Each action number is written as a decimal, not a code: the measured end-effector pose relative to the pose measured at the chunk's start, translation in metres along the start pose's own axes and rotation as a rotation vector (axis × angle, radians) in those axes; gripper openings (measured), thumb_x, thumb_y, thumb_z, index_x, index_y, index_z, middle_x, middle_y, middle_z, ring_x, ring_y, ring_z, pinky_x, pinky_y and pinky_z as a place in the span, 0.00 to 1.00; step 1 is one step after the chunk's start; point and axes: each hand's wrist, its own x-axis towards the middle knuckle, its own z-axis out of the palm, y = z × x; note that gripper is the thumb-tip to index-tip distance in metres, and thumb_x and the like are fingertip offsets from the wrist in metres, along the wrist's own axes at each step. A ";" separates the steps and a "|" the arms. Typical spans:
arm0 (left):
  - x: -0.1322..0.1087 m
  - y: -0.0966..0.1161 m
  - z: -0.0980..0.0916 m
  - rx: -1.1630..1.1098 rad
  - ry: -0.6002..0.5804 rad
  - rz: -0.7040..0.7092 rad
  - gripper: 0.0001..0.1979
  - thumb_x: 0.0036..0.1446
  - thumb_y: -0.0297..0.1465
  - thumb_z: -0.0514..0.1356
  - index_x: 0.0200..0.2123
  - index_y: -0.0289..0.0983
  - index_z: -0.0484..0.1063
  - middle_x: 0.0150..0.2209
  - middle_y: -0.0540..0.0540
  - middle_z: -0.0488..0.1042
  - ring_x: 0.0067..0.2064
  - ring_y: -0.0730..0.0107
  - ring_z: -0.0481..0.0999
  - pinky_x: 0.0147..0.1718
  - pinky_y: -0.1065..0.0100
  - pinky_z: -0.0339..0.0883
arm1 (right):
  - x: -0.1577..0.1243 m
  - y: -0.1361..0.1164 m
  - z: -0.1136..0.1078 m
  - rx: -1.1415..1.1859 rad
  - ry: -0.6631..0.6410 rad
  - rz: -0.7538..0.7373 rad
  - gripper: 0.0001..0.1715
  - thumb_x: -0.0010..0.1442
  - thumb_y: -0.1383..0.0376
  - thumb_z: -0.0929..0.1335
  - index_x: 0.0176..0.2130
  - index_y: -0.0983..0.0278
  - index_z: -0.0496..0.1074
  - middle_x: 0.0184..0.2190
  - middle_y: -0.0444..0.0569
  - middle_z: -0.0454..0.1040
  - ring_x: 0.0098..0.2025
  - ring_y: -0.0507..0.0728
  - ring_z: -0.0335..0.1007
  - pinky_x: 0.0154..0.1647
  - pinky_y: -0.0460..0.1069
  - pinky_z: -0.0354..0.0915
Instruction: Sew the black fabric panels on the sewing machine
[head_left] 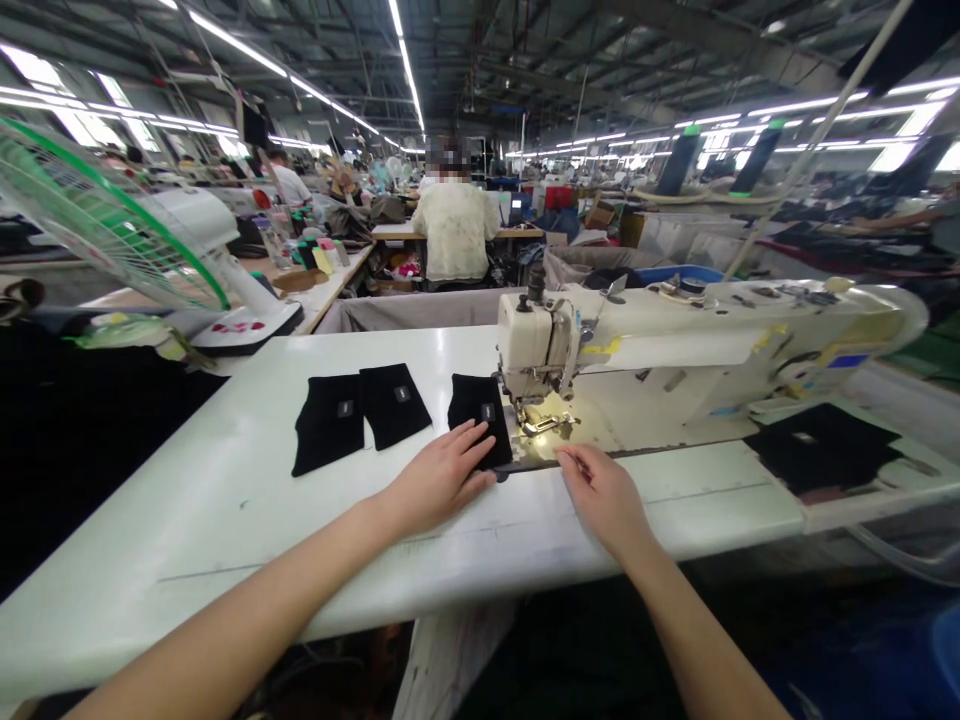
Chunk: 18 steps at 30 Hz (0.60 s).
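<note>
My left hand (pixel 439 478) lies flat on a black fabric piece (pixel 471 403) with a small grey label, pressing its lower edge against the white table (pixel 225 480). That piece sits just left of the presser foot (pixel 541 424) of a cream industrial sewing machine (pixel 675 345). My right hand (pixel 604 497) is right of the fabric, its fingertips gathered close to the lit needle plate. Nothing shows between those fingers. Further left lie two similar labelled black pieces (pixel 328 425) (pixel 394 403), side by side and touching.
A heap of black fabric (pixel 821 448) lies on the table right of the machine. A white and green electric fan (pixel 112 220) stands at the far left. Behind the table, a co-worker (pixel 455 228) sits among other workstations, fabric bins and overhead lights.
</note>
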 end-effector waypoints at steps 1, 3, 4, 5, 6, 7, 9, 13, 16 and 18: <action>0.002 0.000 -0.001 0.007 0.020 0.002 0.23 0.69 0.41 0.50 0.58 0.34 0.70 0.62 0.37 0.68 0.64 0.53 0.66 0.61 0.52 0.65 | 0.000 0.000 0.000 0.003 -0.002 -0.005 0.14 0.67 0.59 0.62 0.40 0.61 0.75 0.40 0.50 0.80 0.40 0.58 0.76 0.42 0.50 0.68; 0.010 -0.001 -0.001 0.021 0.086 -0.008 0.20 0.70 0.37 0.47 0.53 0.34 0.74 0.57 0.38 0.74 0.60 0.55 0.71 0.60 0.52 0.66 | -0.001 0.000 -0.001 0.002 -0.008 -0.014 0.14 0.67 0.60 0.62 0.40 0.61 0.75 0.40 0.50 0.80 0.40 0.58 0.76 0.41 0.50 0.69; 0.016 -0.003 -0.001 0.031 0.121 -0.025 0.20 0.70 0.35 0.47 0.52 0.34 0.75 0.55 0.38 0.75 0.59 0.56 0.72 0.60 0.52 0.67 | -0.002 0.000 -0.001 -0.002 -0.012 -0.020 0.14 0.67 0.60 0.62 0.40 0.61 0.75 0.39 0.49 0.80 0.39 0.57 0.76 0.40 0.50 0.69; 0.021 -0.005 0.001 0.043 0.150 -0.050 0.20 0.70 0.33 0.47 0.52 0.33 0.75 0.54 0.37 0.75 0.59 0.55 0.72 0.60 0.51 0.66 | -0.002 0.001 -0.001 -0.008 -0.015 -0.026 0.14 0.66 0.61 0.62 0.40 0.61 0.75 0.39 0.49 0.80 0.38 0.57 0.76 0.40 0.50 0.69; 0.027 -0.008 0.004 0.057 0.168 -0.078 0.19 0.70 0.33 0.48 0.53 0.32 0.74 0.55 0.36 0.74 0.60 0.54 0.71 0.60 0.50 0.65 | -0.002 0.001 -0.001 -0.014 -0.018 -0.032 0.13 0.66 0.61 0.62 0.41 0.60 0.75 0.38 0.49 0.80 0.38 0.57 0.76 0.39 0.50 0.68; 0.031 -0.010 0.007 0.070 0.173 -0.106 0.20 0.69 0.35 0.50 0.55 0.32 0.72 0.57 0.35 0.72 0.62 0.52 0.69 0.61 0.49 0.64 | -0.003 0.001 -0.001 -0.022 -0.018 -0.038 0.13 0.66 0.62 0.62 0.41 0.60 0.75 0.38 0.48 0.80 0.38 0.57 0.76 0.39 0.50 0.68; 0.035 -0.012 0.013 0.090 0.143 -0.151 0.25 0.67 0.40 0.53 0.60 0.30 0.67 0.62 0.31 0.67 0.65 0.48 0.63 0.62 0.47 0.62 | -0.003 0.000 -0.001 -0.036 -0.018 -0.052 0.12 0.66 0.63 0.63 0.41 0.60 0.75 0.38 0.48 0.80 0.38 0.57 0.77 0.40 0.49 0.68; 0.025 -0.005 0.024 0.103 0.061 -0.175 0.30 0.67 0.45 0.51 0.64 0.29 0.61 0.65 0.28 0.60 0.67 0.44 0.59 0.61 0.44 0.60 | -0.003 -0.001 0.000 -0.067 -0.019 -0.070 0.12 0.66 0.63 0.63 0.40 0.59 0.76 0.38 0.47 0.80 0.38 0.57 0.77 0.38 0.49 0.67; 0.007 0.010 0.026 0.112 0.049 -0.159 0.32 0.68 0.46 0.49 0.65 0.29 0.59 0.66 0.29 0.58 0.68 0.44 0.57 0.62 0.45 0.59 | -0.002 -0.001 0.000 -0.080 -0.023 -0.067 0.12 0.66 0.63 0.63 0.40 0.60 0.76 0.38 0.48 0.80 0.38 0.57 0.77 0.39 0.49 0.67; -0.003 0.020 0.026 0.114 0.042 -0.157 0.33 0.68 0.47 0.48 0.65 0.29 0.58 0.67 0.29 0.57 0.69 0.44 0.56 0.63 0.46 0.58 | -0.002 -0.001 -0.001 -0.082 -0.025 -0.061 0.12 0.66 0.63 0.62 0.40 0.60 0.76 0.38 0.48 0.80 0.39 0.57 0.76 0.40 0.49 0.67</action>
